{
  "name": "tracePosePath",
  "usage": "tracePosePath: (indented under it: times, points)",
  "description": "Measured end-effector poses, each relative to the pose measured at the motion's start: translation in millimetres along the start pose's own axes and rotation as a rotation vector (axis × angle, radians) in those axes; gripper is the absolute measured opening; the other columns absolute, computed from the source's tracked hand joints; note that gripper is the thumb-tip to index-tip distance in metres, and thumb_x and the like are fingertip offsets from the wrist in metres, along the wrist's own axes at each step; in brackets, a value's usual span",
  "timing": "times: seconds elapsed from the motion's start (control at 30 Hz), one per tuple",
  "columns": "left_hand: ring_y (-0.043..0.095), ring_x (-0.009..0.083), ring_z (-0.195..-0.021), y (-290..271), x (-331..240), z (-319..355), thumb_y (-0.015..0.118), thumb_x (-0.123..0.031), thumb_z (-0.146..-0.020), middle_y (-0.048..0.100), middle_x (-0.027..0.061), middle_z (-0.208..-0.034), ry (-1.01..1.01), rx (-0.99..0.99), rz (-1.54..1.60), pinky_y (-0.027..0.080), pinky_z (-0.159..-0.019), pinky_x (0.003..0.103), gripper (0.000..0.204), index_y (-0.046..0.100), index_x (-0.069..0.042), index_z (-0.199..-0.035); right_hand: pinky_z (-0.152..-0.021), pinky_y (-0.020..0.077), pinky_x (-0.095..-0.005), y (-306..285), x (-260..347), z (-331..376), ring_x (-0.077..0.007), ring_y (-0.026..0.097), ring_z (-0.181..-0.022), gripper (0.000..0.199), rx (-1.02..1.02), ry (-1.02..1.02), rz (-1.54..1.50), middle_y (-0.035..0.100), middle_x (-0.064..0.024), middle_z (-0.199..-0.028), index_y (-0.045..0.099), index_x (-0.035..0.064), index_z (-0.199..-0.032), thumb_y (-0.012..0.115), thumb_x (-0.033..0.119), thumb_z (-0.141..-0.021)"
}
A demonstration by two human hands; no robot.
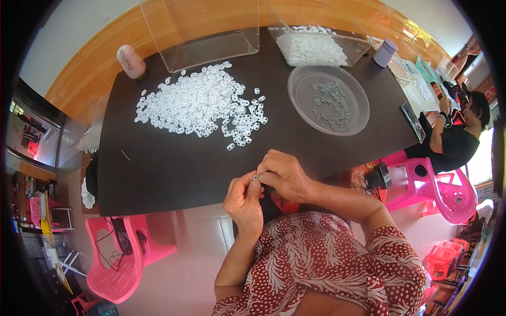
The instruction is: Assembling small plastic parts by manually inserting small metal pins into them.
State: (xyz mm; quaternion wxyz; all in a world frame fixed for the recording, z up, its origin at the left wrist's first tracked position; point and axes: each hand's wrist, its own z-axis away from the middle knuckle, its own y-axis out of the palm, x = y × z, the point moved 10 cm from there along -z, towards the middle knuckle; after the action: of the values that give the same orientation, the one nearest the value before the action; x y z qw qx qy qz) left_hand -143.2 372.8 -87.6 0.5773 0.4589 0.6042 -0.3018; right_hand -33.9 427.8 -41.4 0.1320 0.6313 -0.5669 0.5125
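Note:
My left hand point(245, 208) is closed, pinching a small white plastic piece point(255, 178) between thumb and fingertips, just off the table's near edge. Against it presses my right hand point(285, 174), its fingers closed at the same spot; whatever they grip is hidden. Beyond my hands, a heap of white oval plastic pieces point(195, 100) with small holes is spread on the dark table point(158, 174). To the right of the heap stands a round clear tray point(363, 113) with many thin grey-green pins or screws point(337, 118) lying in it.
A clear bin point(211, 50) stands behind the heap, and another clear bin holds more white pieces point(311, 47). A pink flask point(132, 62) and a purple cup point(385, 53) sit at the back. A phone point(412, 122) lies at the right edge. Another person point(456, 131) sits to the right. Pink chairs point(118, 258) flank me.

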Motion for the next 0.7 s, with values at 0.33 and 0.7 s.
tracePosePath:
  times: [0.33,0.7]
  points:
    - [0.057,0.0104,-0.068,-6.8,15.4,-7.8,0.059,-0.003,-0.088,0.057,0.0048,-0.083,-0.105,-0.041,0.22,0.05,-0.058,0.022,0.016,0.061,0.006,-0.101,-0.063,0.0437,-0.036,-5.7,-2.0,-12.5,-0.0261,0.054,-0.07,0.006,0.006,0.004,0.054,0.058,-0.0077,-0.072,0.059,0.0024,-0.075,0.061,0.007,-0.077]
    - [0.057,0.0104,-0.07,-13.5,18.8,-23.5,0.059,-0.003,-0.088,0.057,0.0058,-0.087,-0.047,-0.023,0.203,0.049,-0.061,0.022,0.016,0.062,0.005,-0.101,-0.064,0.043,-0.0429,-15.5,-76.0,-112.9,-0.0335,0.053,-0.075,0.016,-0.051,-0.128,0.669,0.056,-0.0159,-0.076,0.065,0.0059,-0.08,0.057,-0.002,-0.068]
